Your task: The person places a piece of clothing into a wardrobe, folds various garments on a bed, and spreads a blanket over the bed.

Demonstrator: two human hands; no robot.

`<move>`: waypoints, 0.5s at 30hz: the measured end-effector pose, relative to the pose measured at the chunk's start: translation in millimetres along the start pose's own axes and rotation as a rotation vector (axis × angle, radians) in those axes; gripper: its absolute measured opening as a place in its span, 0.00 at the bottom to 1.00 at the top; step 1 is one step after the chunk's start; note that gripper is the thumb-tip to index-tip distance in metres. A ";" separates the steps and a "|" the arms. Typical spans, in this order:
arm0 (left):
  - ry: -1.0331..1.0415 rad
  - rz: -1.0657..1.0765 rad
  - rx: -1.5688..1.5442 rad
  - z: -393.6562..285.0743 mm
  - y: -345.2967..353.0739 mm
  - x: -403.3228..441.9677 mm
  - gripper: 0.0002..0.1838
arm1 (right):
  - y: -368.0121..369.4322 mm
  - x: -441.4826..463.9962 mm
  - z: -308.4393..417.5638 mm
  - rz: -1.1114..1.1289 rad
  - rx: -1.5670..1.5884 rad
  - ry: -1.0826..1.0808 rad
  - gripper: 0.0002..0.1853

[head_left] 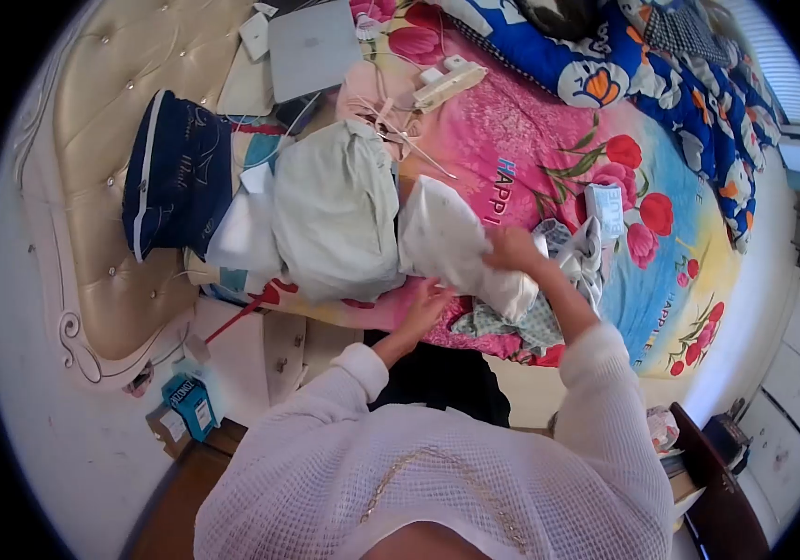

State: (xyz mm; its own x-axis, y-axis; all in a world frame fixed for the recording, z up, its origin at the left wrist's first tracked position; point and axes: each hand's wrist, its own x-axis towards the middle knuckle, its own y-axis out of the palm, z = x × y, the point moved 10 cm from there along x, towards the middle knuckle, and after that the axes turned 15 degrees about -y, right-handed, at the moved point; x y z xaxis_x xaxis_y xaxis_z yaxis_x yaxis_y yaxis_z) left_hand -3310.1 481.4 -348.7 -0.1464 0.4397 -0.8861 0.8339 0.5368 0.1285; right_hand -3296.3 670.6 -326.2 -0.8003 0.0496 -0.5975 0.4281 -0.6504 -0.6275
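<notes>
A white cloth bundle [442,233], perhaps a folded garment, lies on the bed in front of me. My right hand [517,250] is curled over its right side, fingers gripping the fabric. At the bundle's lower left edge is my left hand [426,306], its fingers apart and close to the cloth; whether they touch it I cannot tell. To the left sits a bulky pale green cloth bag [336,210]. Beneath and beside my right forearm lie a grey-white patterned cloth [587,257] and a green printed cloth [489,322].
A silver laptop [314,49], a power strip [450,86] with cables, and a pink drawstring item [372,98] lie farther back. A navy bag [181,177] leans by the tufted headboard [106,112]. A light blue pack [603,210] and blue quilt [596,79] are to the right.
</notes>
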 end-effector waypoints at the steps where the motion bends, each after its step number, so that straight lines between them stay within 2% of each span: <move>1: -0.114 0.002 -0.257 10.8 -11.0 -10.2 0.23 | -8.1 -16.0 40.3 -0.131 0.032 -0.190 0.22; 2: -0.116 0.004 -0.263 19.1 -19.8 -16.8 0.23 | -16.5 -34.3 79.2 -0.259 0.071 -0.378 0.23; 4: -0.373 0.227 -0.654 56.8 -18.9 -27.7 0.26 | -30.2 -45.0 153.5 -0.061 0.221 -0.437 0.22; 6: -0.364 0.259 -0.650 43.0 -25.9 -53.3 0.29 | -39.6 -42.8 202.0 -0.126 0.368 -0.484 0.23; 8: -0.026 0.178 -0.852 5.9 -60.1 -77.9 0.31 | -64.7 -45.0 246.9 -0.294 0.441 -0.620 0.23; 9: -0.042 0.172 -0.971 2.8 -80.8 -89.1 0.30 | -75.9 -46.3 260.7 -0.390 0.507 -0.660 0.22; 10: 0.194 0.068 -0.800 -24.6 -113.7 -105.2 0.30 | -87.1 -48.0 268.8 -0.437 0.591 -0.655 0.22; 11: 0.125 -0.029 -0.809 -33.7 -138.9 -114.6 0.32 | -90.9 -44.9 270.9 -0.511 0.683 -0.665 0.22; 12: 0.299 -0.123 -0.681 -51.6 -172.7 -121.9 0.36 | -92.7 -39.7 270.3 -0.586 0.775 -0.673 0.22; 13: 0.285 -0.293 -0.558 -71.0 -202.6 -126.1 0.38 | -86.2 -28.6 270.4 -0.596 0.778 -0.661 0.22; 15: 0.246 -0.554 -0.335 -83.5 -250.1 -117.7 0.37 | -62.6 4.8 239.1 -0.719 1.012 -0.446 0.21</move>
State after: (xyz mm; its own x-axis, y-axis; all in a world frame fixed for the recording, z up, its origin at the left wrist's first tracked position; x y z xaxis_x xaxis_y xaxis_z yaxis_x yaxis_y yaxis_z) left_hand -3545.9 355.5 -239.4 -0.6526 0.1659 -0.7393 0.3979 0.9054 -0.1481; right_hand -3427.3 530.4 -170.4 -0.8681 0.4941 0.0475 -0.4931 -0.8694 0.0314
